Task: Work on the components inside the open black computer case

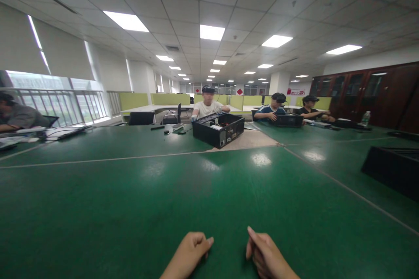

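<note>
My left hand (191,250) is at the bottom of the head view, just left of the middle, over the green tabletop (183,200). Its fingers are curled into a loose fist, thumb pointing right, and nothing shows in it. To the right, with a gap of green surface between them, is my right hand (264,253). Its fingers are folded in too, with the thumb on top pointing up and forward, and no object shows in the grip. Neither hand touches any item other than perhaps the table; whether they rest on it I cannot tell.
Across the table a person in gloves handles an open black computer case (218,130). Farther right another person holds a second black case (287,120). A dark case (393,170) stands at the right edge. A plastic bottle (365,117) and several small parts lie farther back.
</note>
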The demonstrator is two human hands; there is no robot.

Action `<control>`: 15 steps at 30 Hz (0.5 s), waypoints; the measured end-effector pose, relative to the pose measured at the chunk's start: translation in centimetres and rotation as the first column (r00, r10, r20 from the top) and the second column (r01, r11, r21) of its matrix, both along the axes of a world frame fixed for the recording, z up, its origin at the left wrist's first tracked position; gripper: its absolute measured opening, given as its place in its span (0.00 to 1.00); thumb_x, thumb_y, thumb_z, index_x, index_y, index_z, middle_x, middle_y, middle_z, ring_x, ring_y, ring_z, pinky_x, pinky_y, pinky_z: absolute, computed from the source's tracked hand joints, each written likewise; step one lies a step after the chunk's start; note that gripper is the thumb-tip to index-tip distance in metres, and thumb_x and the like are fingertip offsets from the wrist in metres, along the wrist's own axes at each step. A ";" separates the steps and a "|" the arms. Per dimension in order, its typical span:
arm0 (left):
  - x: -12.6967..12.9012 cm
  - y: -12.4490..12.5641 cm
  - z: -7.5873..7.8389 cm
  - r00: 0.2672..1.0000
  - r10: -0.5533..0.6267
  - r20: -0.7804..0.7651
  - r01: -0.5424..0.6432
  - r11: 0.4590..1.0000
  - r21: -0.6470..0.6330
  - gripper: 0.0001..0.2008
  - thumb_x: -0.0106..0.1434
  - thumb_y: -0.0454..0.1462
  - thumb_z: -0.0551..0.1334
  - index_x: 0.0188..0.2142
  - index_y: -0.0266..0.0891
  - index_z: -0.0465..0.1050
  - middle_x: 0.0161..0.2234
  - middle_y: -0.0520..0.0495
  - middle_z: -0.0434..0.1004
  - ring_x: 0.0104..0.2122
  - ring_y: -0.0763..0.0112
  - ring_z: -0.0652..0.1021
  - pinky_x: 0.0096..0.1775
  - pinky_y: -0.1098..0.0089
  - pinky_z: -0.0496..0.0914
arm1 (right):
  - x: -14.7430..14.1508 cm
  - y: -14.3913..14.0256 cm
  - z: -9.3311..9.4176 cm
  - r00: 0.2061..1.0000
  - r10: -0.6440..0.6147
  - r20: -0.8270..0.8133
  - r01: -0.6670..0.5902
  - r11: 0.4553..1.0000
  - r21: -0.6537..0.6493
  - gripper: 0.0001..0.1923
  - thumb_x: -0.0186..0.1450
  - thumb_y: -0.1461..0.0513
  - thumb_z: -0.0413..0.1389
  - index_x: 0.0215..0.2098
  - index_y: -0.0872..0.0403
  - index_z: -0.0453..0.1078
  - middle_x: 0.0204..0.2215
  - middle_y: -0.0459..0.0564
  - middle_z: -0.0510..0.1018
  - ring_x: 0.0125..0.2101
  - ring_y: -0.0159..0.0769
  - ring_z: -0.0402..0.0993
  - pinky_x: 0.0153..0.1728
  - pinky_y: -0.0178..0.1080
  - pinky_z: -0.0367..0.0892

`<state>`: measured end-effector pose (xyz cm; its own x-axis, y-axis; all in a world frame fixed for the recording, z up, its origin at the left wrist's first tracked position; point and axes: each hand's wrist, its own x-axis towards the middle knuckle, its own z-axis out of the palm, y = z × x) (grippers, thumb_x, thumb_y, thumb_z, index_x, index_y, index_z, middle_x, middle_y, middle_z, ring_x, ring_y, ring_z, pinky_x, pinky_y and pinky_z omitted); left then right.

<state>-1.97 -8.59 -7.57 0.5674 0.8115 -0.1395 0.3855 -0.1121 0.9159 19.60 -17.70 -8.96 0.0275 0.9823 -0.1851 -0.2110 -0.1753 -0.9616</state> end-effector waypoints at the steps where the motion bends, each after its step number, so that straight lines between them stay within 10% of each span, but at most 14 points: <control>1: 0.0 0.0 0.0 1.000 0.001 0.002 -0.001 1.000 0.003 0.29 0.49 0.63 0.56 0.19 0.38 0.63 0.14 0.56 0.56 0.18 0.76 0.58 0.23 0.72 0.50 | 0.1 0.0 0.1 1.000 0.001 0.003 -0.001 1.000 0.001 0.33 0.53 0.34 0.50 0.18 0.55 0.64 0.04 0.33 0.46 0.06 0.21 0.37 0.06 0.28 0.39; 8: 0.2 0.0 -0.2 0.999 0.022 0.028 -0.022 1.000 0.014 0.29 0.51 0.62 0.56 0.19 0.38 0.61 0.14 0.58 0.54 0.17 0.77 0.56 0.22 0.72 0.49 | -0.4 0.0 -1.0 0.950 -0.020 0.313 0.007 0.999 0.044 0.34 0.59 0.35 0.42 0.21 0.55 0.66 0.07 0.38 0.54 0.08 0.25 0.46 0.09 0.31 0.46; 12: 0.2 0.2 0.1 0.997 0.060 0.043 -0.060 0.998 -0.011 0.30 0.50 0.65 0.53 0.21 0.39 0.61 0.14 0.59 0.51 0.16 0.77 0.54 0.21 0.72 0.47 | -1.4 -3.5 1.2 0.626 -0.143 0.767 -0.244 0.898 0.366 0.16 0.62 0.49 0.53 0.38 0.49 0.75 0.27 0.47 0.77 0.27 0.33 0.72 0.29 0.34 0.65; 15: 0.2 0.2 0.4 0.998 0.053 0.022 -0.052 0.998 -0.041 0.31 0.49 0.66 0.53 0.21 0.39 0.62 0.13 0.60 0.50 0.15 0.78 0.53 0.20 0.73 0.46 | 2.6 -5.8 6.0 0.351 -0.568 0.744 -0.156 0.748 0.645 0.11 0.62 0.54 0.55 0.41 0.46 0.75 0.36 0.49 0.79 0.38 0.39 0.73 0.43 0.39 0.65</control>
<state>-1.76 -8.40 -7.18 0.5276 0.8342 -0.1604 0.3688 -0.0549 0.9279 22.17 -23.49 -2.95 0.0274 0.7828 0.6217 0.8411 0.3180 -0.4376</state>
